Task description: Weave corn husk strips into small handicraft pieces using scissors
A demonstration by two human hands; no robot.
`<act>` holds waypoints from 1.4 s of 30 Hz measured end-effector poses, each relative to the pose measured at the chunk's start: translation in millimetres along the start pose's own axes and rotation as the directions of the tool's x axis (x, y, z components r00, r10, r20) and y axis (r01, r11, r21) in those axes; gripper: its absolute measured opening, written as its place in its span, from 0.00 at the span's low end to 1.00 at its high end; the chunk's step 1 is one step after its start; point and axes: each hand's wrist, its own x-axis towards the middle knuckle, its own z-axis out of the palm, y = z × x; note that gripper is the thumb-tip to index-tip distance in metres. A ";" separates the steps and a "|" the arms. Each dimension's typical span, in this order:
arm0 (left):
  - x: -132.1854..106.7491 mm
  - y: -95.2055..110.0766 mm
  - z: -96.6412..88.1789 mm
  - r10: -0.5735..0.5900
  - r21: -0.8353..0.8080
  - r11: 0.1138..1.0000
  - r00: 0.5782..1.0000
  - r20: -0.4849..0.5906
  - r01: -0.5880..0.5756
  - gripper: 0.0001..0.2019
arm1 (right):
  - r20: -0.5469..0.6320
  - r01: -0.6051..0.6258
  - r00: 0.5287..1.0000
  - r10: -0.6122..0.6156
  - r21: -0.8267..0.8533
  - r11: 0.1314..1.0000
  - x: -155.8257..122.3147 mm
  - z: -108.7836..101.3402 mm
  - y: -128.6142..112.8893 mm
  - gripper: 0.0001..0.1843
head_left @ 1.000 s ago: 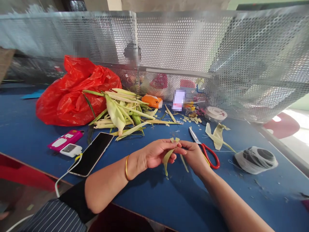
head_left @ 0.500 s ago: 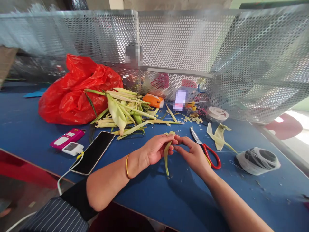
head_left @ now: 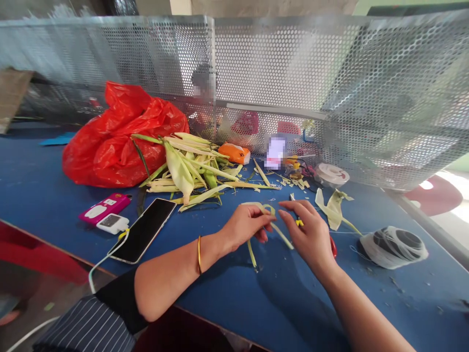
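My left hand [head_left: 251, 226] pinches a narrow strip of corn husk [head_left: 283, 236] that curls into a small loop at the fingertips. One end slants down to the right and another hangs below the hand. My right hand [head_left: 307, 230] is just right of the loop, thumb and fingers apart, with nothing visible between them. Behind it, the scissors [head_left: 333, 247] lie mostly hidden; a bit of red handle and the blade tip show. The pile of corn husks [head_left: 179, 168] lies beyond my left hand.
At the left are a red plastic bag [head_left: 120, 142], a phone [head_left: 144, 230] and a pink power bank [head_left: 106, 208] with a cable. To the right lie a loose husk piece [head_left: 334, 209] and a thread spool [head_left: 394, 247]. A perforated metal screen [head_left: 271, 63] stands behind; a person is beyond it.
My right hand has let go and drawn slightly right, its fingers parting. The husk strip in my left hand now shows a loop and a second end. More of the scissors is covered.
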 end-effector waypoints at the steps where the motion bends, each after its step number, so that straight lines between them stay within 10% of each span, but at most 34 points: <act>1: -1.8 -1.2 1.7 -0.017 0.022 1.000 0.998 0.059 0.016 0.09 | -0.005 0.047 0.999 -0.047 -0.026 0.999 0.5 0.0 -0.2 0.14; 4: -6.1 -6.2 7.1 -0.058 0.089 0.995 0.985 0.165 0.044 0.11 | 0.137 0.053 0.989 -0.056 0.029 0.998 -0.5 5.2 -2.1 0.15; 9: -6.8 -12.3 12.1 -0.168 0.193 0.972 0.968 0.185 0.131 0.12 | 0.410 -0.409 0.883 0.229 0.430 0.805 -7.2 15.3 -10.4 0.15; 14: -1.3 -8.7 4.5 -0.159 -0.011 0.987 0.984 0.083 0.160 0.08 | -0.038 0.178 0.984 -0.174 0.234 0.956 -11.1 5.2 -17.9 0.04; 20: 5.3 3.8 -11.8 -0.178 -0.257 0.952 0.983 -0.032 0.164 0.09 | 0.144 0.729 0.662 -0.735 -0.349 0.589 -17.9 7.0 -21.1 0.08; 29: 5.5 15.6 -15.4 -0.287 -0.543 0.804 0.958 -0.001 0.241 0.07 | 0.280 0.751 0.655 -0.702 -0.349 0.561 -16.7 17.5 -17.1 0.08; 42: 4.8 -3.4 -3.1 -0.258 -0.512 0.820 0.964 0.071 0.257 0.04 | 0.312 0.822 0.536 -0.784 -0.405 0.401 -21.2 22.8 -26.0 0.14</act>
